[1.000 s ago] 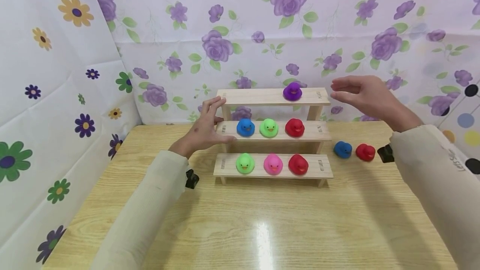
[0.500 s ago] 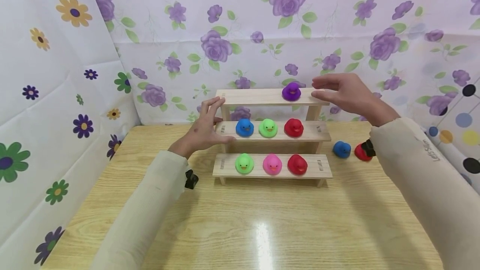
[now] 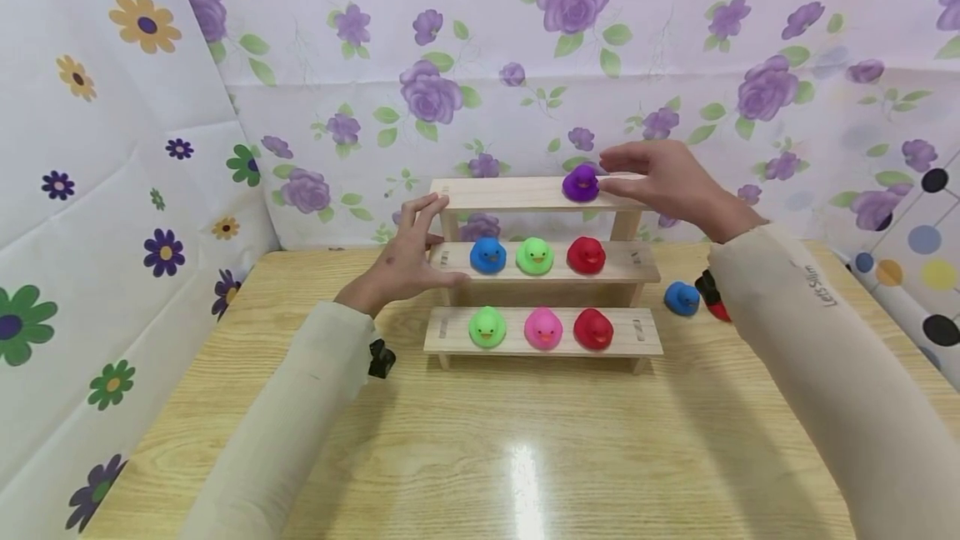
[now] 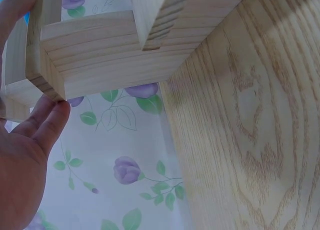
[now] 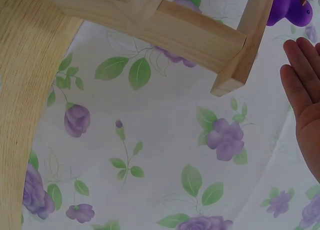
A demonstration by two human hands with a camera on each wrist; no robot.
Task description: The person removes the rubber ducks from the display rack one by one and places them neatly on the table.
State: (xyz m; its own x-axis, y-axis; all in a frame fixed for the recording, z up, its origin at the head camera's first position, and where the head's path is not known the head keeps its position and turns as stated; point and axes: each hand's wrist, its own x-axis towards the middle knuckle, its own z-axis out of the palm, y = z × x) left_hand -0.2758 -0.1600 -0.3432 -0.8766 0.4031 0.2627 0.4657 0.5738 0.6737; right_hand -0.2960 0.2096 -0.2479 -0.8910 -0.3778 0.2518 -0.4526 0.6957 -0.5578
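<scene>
- Purple-rose floral cloth (image 3: 322,73) hanging behind everything.
- Wood-grain tabletop (image 3: 450,440) underneath.
- Three-tier wooden display shelf (image 3: 502,190) standing on the tabletop.
- Left hand (image 3: 405,261) gripping the shelf's left end, fingers at the top tier and thumb by the middle one.
- Right hand (image 3: 671,182) held wide, thumb and straight fingers apart, holding nothing; its fingertips are just right of the purple rubber duck (image 3: 579,184), and whether the thumb touches it I cannot tell.
- Rubber ducks, similar in size: the purple one on the top tier, right of centre; blue (image 3: 488,257), green (image 3: 535,257) and red (image 3: 587,257) along the middle tier, left to right; green (image 3: 487,328), pink (image 3: 543,329) and red (image 3: 593,330) along the bottom tier; another blue (image 3: 682,299) and a partly hidden red (image 3: 720,311) on the tabletop, right of the shelf.
</scene>
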